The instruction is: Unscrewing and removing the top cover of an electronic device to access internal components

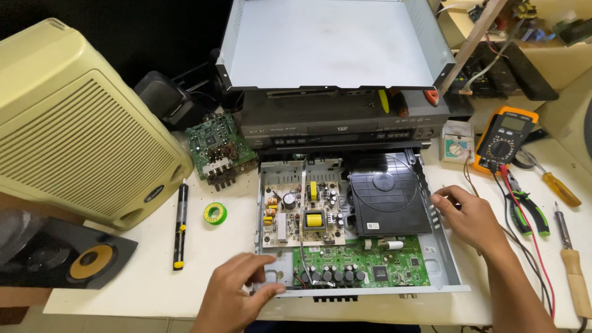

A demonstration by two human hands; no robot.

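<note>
An opened disc player chassis (445,266) lies on the white table, showing a beige power board (300,213), a green circuit board (382,264) and a black disc drive (385,194). My left hand (237,298) grips the chassis at its near left corner, fingers curled over the rim. My right hand (464,213) rests against the chassis's right side wall, fingers bent on the edge. The removed grey metal cover (333,42) leans on another black player (345,123) stacked behind.
A large cream speaker (74,120) stands at left, with a loose green board (216,145), a black pen-like tool (180,225) and a green tape roll (215,213). At right lie an orange multimeter (505,139), pliers (527,209), a screwdriver (555,182) and a soldering iron (573,271).
</note>
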